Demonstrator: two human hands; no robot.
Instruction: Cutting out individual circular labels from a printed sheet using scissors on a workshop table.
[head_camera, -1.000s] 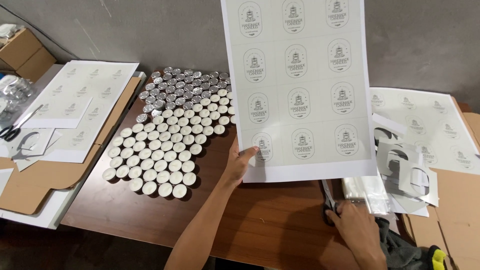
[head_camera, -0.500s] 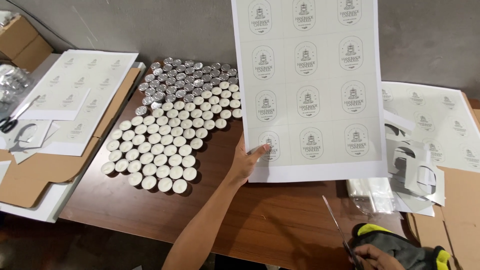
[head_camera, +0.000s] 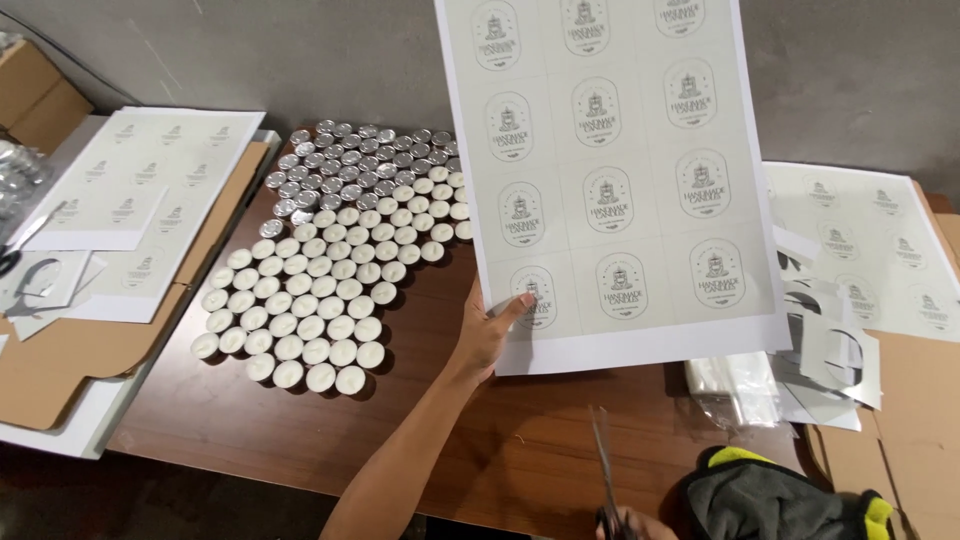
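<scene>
left hand (head_camera: 487, 330) holds label sheet (head_camera: 610, 180) upright.

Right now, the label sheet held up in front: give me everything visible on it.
The label sheet is a large pale paper sheet with a grid of oval labels, three across, and a blank white margin along the bottom. It is held upright and slightly tilted above the wooden table. The left hand pinches its lower left corner, thumb on front. Its top runs out of frame.
</scene>
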